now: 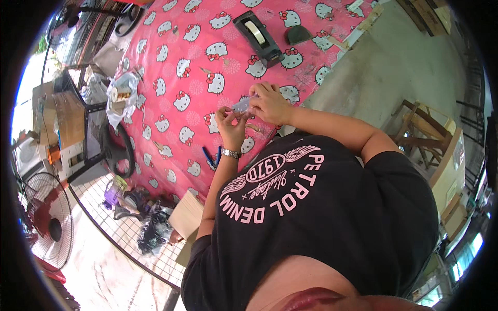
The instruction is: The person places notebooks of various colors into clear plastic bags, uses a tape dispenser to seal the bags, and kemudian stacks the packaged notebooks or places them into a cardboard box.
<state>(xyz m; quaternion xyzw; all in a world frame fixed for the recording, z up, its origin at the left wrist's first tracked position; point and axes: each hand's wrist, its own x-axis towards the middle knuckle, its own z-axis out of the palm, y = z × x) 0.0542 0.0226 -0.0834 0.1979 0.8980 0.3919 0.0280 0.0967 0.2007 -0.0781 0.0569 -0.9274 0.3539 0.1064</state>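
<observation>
Over the pink cartoon-print table cover (197, 83), a small piece of clear, faintly bluish plastic (240, 107), perhaps a little bag, stretches between my hands. My left hand (231, 128), with a metal watch on its wrist, pinches the near left end. The other end is gripped by my right hand (271, 105), its fingers bent over it. Whether anything lies inside the plastic is too small to tell. Close to my left wrist lies a blue-handled hand tool (210, 155), its jaws not clearly visible.
A black tape dispenser (258, 40) sits beyond my hands, beside a dark green rounded object (297, 34). At left, a white plastic bag (122, 96) rests at the table's edge near a black rack (96, 135). A fan (49, 223) stands lower left; a wooden stool (423, 132) is at right.
</observation>
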